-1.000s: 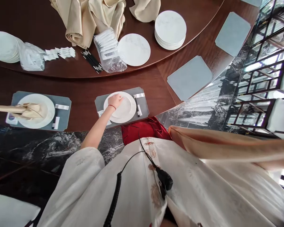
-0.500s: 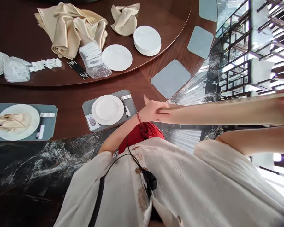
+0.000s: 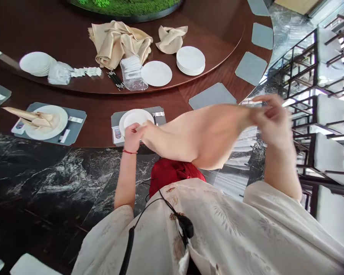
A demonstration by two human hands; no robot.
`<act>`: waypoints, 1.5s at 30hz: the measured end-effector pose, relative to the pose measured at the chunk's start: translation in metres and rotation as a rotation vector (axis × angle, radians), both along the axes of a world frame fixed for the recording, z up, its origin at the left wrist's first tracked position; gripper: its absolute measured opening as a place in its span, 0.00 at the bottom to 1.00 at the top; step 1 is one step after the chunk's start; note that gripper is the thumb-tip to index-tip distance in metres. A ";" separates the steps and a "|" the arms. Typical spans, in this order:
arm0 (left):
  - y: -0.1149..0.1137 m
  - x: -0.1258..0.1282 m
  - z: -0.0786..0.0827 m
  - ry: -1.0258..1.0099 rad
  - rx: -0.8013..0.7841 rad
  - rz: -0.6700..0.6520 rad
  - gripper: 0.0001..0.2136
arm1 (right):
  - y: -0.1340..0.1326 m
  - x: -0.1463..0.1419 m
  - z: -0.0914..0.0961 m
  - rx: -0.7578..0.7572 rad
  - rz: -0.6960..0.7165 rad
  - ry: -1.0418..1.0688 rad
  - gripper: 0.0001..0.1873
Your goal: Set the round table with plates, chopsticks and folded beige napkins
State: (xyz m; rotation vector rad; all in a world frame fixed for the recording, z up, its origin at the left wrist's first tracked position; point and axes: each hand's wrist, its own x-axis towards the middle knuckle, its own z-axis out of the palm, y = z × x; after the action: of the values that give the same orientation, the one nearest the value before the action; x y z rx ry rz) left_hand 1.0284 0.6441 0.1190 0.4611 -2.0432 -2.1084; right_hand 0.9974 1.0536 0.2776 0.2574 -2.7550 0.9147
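Note:
A beige cloth napkin (image 3: 195,133) stretches in the air between my hands, blurred and partly spread. My left hand (image 3: 133,135), with a red string at its wrist, pinches one end in front of a white plate (image 3: 136,115). That plate rests on a grey placemat (image 3: 114,121), partly hidden behind my hand and the cloth. At the right, my right hand (image 3: 272,118) grips the napkin's other end; its fingers are smeared by motion. To the left, a folded napkin (image 3: 41,120) sits on another white plate (image 3: 64,118).
On the turntable lie a heap of beige napkins (image 3: 119,44), a loose napkin (image 3: 171,39), stacked plates (image 3: 190,61), a single plate (image 3: 157,73) and a plastic packet (image 3: 133,74). Bare placemats (image 3: 213,96) follow the table's edge. Chairs (image 3: 331,114) stand at the right.
My hands were close together near the table edge, with the cloth stretched out to the right. Now they are apart, and the napkin hangs wider between them. The view has shifted.

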 end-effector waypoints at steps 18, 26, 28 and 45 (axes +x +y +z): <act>0.185 -0.010 0.056 0.297 0.230 0.030 0.14 | -0.080 -0.033 -0.048 -0.268 0.582 -0.034 0.15; 0.245 -0.075 0.064 0.342 0.077 0.205 0.19 | -0.049 -0.109 -0.042 -0.307 0.544 -0.049 0.18; 0.253 -0.091 0.062 0.345 0.020 0.240 0.18 | -0.041 -0.127 -0.044 -0.269 0.571 -0.052 0.19; 0.131 -0.175 0.079 0.331 -0.450 0.250 0.18 | 0.068 -0.290 -0.027 -0.306 0.846 -0.030 0.12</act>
State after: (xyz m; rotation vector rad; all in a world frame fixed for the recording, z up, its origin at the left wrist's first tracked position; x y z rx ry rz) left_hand 0.8534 0.7752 0.1977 0.2586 -2.0487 -1.4157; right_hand 0.7078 1.1211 0.2507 1.4115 -2.4451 1.4924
